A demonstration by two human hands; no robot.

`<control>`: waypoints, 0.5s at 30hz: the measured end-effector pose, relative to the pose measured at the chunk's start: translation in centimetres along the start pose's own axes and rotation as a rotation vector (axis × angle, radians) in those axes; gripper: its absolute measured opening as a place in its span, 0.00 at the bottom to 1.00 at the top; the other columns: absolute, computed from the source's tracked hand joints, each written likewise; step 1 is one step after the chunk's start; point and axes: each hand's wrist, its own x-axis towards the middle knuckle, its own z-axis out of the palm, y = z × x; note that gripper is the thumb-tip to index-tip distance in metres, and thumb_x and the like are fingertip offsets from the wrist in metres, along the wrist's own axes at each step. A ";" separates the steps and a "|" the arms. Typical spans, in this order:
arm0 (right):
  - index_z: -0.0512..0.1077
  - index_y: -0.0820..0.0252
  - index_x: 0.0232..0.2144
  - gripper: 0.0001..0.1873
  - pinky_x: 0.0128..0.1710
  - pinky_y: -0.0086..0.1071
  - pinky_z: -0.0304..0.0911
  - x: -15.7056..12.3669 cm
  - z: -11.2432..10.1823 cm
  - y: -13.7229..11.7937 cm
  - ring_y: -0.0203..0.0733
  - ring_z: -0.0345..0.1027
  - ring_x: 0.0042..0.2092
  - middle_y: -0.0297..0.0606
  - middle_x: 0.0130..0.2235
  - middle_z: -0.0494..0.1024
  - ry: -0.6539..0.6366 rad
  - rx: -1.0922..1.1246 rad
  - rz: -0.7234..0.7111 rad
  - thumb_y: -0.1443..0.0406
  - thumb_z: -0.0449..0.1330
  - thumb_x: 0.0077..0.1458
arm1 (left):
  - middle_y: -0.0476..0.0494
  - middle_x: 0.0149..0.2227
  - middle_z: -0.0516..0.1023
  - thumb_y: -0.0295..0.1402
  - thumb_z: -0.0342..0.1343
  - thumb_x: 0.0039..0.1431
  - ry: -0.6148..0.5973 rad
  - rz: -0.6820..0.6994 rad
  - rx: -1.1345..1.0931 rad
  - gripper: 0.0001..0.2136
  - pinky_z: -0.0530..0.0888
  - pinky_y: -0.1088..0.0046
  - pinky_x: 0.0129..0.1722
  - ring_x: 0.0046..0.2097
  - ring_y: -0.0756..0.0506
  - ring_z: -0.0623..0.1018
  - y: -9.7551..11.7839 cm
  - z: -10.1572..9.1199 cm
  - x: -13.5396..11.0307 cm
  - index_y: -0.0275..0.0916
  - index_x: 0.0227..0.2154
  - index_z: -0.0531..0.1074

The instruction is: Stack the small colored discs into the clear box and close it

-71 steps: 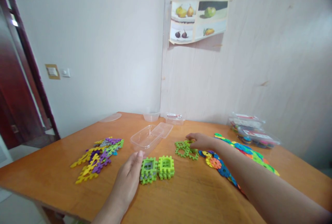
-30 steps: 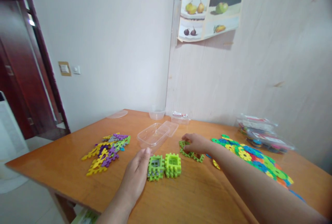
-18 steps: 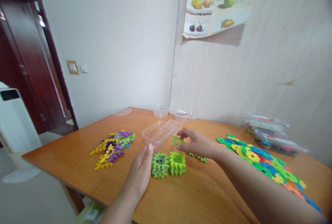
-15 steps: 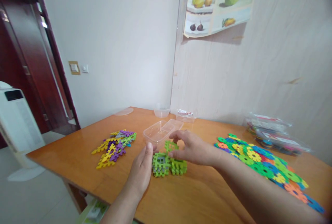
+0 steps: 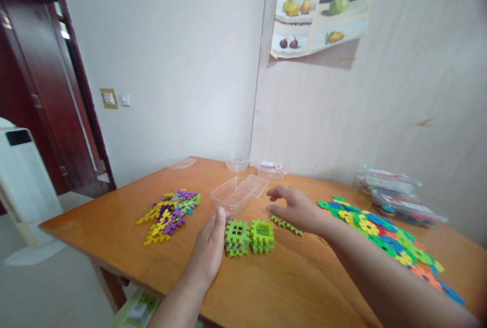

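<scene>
Two stacks of green toothed building pieces stand side by side on the table: a left stack (image 5: pixel 237 238) with a grid-like top and a right stack (image 5: pixel 262 237) with a square recess in its top. My left hand (image 5: pixel 209 247) rests against the left stack's side, thumb raised and fingers stretched out, partly hidden behind the thumb. To the right, my right hand (image 5: pixel 294 210) is held above the table with its thumb and fingers apart and nothing between them. A flat green toothed piece (image 5: pixel 288 225) lies just below it.
Purple, yellow and green toothed pieces (image 5: pixel 171 219) lie in a pile on the left. A clear plastic container (image 5: pixel 232 196) sits behind the stacks. Colourful flower-shaped discs (image 5: pixel 384 237) spread over the right side, with clear packed boxes (image 5: pixel 407 206) behind them.
My right hand has moved right, away from the stacks, and let go of a green toothed piece it held upright. A flat green piece now shows on the table there. My left hand stays put.
</scene>
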 end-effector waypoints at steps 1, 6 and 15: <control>0.71 0.59 0.49 0.22 0.44 0.38 0.63 -0.1 -0.3 1.2 0.47 0.71 0.46 0.43 0.48 0.76 -0.012 -0.024 0.048 0.57 0.59 0.54 | 0.35 0.51 0.76 0.55 0.38 0.62 0.004 0.004 0.005 0.30 0.67 0.60 0.56 0.55 0.39 0.73 0.0 0.0 0.0 0.36 0.46 0.75; 0.71 0.58 0.52 0.27 0.49 0.39 0.61 -1.1 0.1 4.8 0.51 0.69 0.50 0.45 0.51 0.75 -0.102 -0.135 0.124 0.53 0.60 0.51 | 0.35 0.52 0.76 0.56 0.38 0.62 0.016 -0.005 -0.003 0.31 0.66 0.58 0.57 0.54 0.39 0.73 -0.2 0.2 0.1 0.35 0.48 0.74; 0.74 0.57 0.45 0.21 0.45 0.41 0.58 -0.9 3.2 4.4 0.52 0.68 0.46 0.45 0.40 0.77 -0.052 -0.167 0.111 0.61 0.61 0.47 | 0.35 0.52 0.75 0.56 0.39 0.62 0.014 -0.008 -0.003 0.31 0.67 0.59 0.56 0.54 0.39 0.73 0.0 0.1 0.2 0.35 0.50 0.73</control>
